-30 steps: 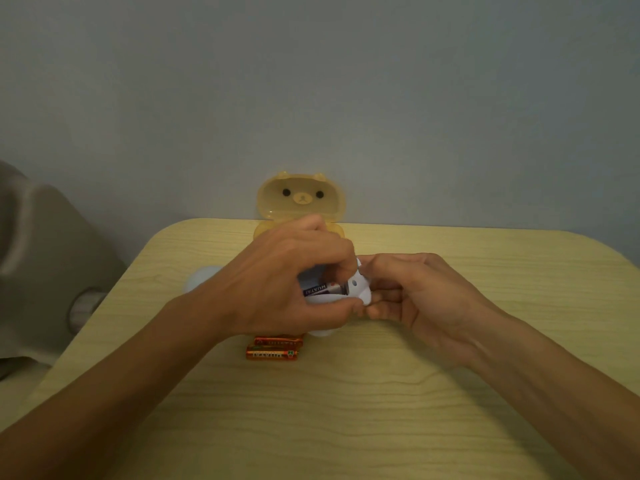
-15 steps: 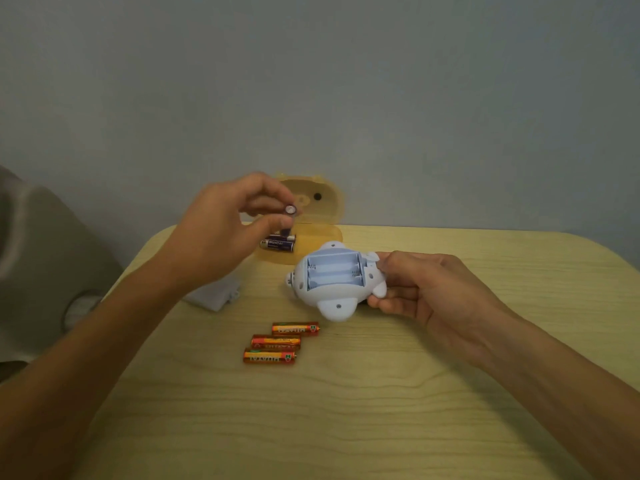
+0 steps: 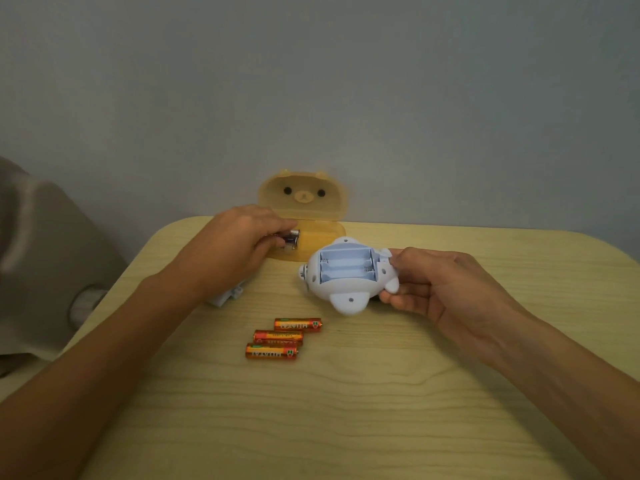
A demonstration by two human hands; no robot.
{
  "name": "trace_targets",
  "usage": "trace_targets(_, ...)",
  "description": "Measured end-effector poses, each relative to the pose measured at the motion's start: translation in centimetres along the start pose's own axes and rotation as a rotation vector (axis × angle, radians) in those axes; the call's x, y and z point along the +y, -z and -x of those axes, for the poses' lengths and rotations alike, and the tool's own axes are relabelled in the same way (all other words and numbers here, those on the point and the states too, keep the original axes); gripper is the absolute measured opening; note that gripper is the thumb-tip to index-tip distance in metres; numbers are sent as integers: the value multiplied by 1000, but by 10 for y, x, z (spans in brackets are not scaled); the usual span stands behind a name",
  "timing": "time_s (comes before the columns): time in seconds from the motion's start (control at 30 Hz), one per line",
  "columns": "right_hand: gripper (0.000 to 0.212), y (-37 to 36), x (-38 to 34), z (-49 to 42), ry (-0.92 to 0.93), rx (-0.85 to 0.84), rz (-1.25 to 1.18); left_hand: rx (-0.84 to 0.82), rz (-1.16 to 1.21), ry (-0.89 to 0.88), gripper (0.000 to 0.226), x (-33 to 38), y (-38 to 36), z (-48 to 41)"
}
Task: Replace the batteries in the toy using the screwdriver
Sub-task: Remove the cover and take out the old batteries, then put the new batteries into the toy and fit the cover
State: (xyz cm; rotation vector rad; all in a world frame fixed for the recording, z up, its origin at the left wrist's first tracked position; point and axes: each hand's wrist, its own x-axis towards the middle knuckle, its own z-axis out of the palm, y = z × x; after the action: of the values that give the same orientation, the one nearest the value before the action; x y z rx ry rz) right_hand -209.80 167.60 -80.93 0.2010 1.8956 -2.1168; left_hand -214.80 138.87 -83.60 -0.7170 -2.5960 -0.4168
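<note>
Three orange-and-gold cylindrical batteries [image 3: 282, 337] lie side by side on the pale wood-grain worktop [image 3: 346, 410], just below centre of the frame, their long axes running left to right. Directly above them, right of centre, the white plastic animal-shaped toy [image 3: 343, 275] is turned belly-up, its empty pale-blue battery bay [image 3: 347, 265] showing slots that run the same left-to-right way. The right hand [image 3: 446, 289] grips the toy's right end, fingers closed around it. The left hand [image 3: 239, 244], up and to the left, is closed on dark, silver-capped used batteries [image 3: 290, 239] at the open translucent yellow bear-faced box [image 3: 304, 216]. Judging by position, the fresh cells sit below both hands, slightly nearer the left, which must first let go of its load.
</note>
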Motion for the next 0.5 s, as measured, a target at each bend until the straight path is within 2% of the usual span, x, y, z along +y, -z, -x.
trace_targets(0.17, 21, 5, -2, 0, 18, 24, 22, 43, 86, -28, 14, 17, 23, 0)
trace_targets(0.27, 20, 7, -1, 1, 31, 38, 23, -146, 239, 40, 12, 35, 42, 3)
trace_targets(0.37, 18, 10, 1, 2, 30, 56, 30, -329, 259, 91, 12, 49, 42, 9)
trace_targets(0.5, 18, 10, 0, 3, 34, 63, 35, -432, 229, 129, 18, 60, 32, 9)
